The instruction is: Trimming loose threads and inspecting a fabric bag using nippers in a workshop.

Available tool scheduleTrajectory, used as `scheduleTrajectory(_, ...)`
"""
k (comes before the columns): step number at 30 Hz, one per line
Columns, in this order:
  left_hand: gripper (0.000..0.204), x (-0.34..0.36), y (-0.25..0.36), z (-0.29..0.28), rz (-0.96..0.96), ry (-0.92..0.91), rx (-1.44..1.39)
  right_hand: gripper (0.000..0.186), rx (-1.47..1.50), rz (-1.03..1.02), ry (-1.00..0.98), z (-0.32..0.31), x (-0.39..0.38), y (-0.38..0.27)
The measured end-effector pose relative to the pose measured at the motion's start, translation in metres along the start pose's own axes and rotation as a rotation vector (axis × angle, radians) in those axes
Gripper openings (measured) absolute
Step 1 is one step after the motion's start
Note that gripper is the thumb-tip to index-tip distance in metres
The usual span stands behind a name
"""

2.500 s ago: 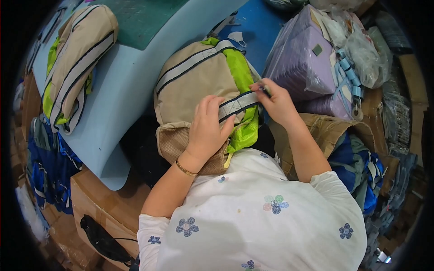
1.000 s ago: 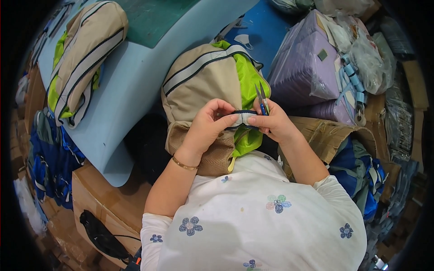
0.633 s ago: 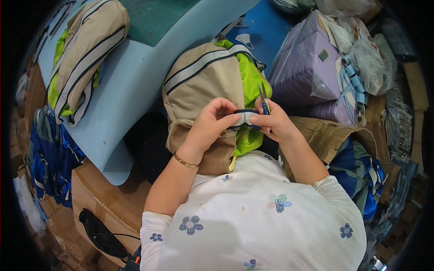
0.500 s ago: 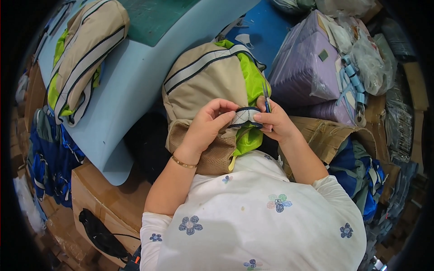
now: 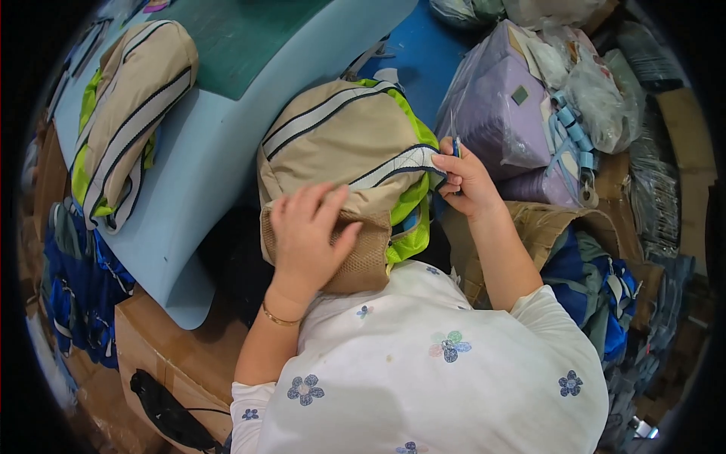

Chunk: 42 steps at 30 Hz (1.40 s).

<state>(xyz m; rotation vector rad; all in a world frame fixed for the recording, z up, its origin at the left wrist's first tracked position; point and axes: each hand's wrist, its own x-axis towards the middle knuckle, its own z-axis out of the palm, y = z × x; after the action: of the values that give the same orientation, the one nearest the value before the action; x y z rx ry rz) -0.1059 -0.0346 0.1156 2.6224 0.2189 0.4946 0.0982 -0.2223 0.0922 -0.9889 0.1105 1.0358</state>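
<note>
A beige backpack (image 5: 325,159) with lime-green sides rests on my lap. My right hand (image 5: 470,180) pinches the end of its grey webbing strap (image 5: 395,167), which has dark edges and runs across the bag. Small scissors (image 5: 456,147) with blue handles are tucked in that same hand, blades pointing up. My left hand (image 5: 308,236) hovers or rests over the brown mesh pocket (image 5: 368,261), fingers spread and slightly smeared by motion. It holds nothing; whether it touches the fabric I cannot tell.
A similar beige bag (image 5: 140,113) lies on the pale blue curved table sheet (image 5: 197,151) at left. Blue backpacks (image 5: 87,295) hang below it. At right are a wrapped purple stack (image 5: 495,98) and an open cardboard box (image 5: 529,227) holding blue bags. Another carton (image 5: 162,333) stands at lower left.
My left hand has let go of the strap and moved down and left over the mesh pocket, opening. My right hand has drawn the strap out to the right, keeping the scissors.
</note>
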Motion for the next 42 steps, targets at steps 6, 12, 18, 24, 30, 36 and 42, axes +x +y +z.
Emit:
scheduleTrajectory(6, 0.043, -0.018, -0.035, -0.011, -0.162, 0.020, 0.096, 0.029, -0.299, -0.108, -0.041, -0.002, 0.004, -0.023)
scheduleTrajectory(12, 0.019, -0.034, -0.056, -0.021, -0.353, 0.125, -0.492, 0.028, -0.353, -0.171, -0.024, 0.003, 0.013, -0.036)
scheduleTrajectory(18, 0.011, -0.036, -0.065, -0.007, -0.622, 0.302, -0.909, 0.027, -0.374, -0.197, 0.049, 0.020, 0.025, -0.047)
scheduleTrajectory(24, 0.011, -0.045, -0.080, 0.009, -0.639, 0.330, -1.070, 0.027, -0.383, -0.180, -0.022, 0.020, 0.030, -0.045)
scheduleTrajectory(30, 0.015, -0.055, -0.085, 0.010, -0.547, 0.294, -1.091, 0.025, -0.432, -0.224, -0.087, 0.016, 0.031, -0.039)
scheduleTrajectory(36, 0.016, -0.058, -0.086, 0.013, -0.560, 0.298, -1.091, 0.025, -0.419, -0.238, -0.096, 0.016, 0.030, -0.037)
scheduleTrajectory(42, 0.019, -0.061, -0.086, 0.012, -0.549, 0.300, -1.094, 0.025, -0.400, -0.242, -0.119, 0.014, 0.030, -0.035)
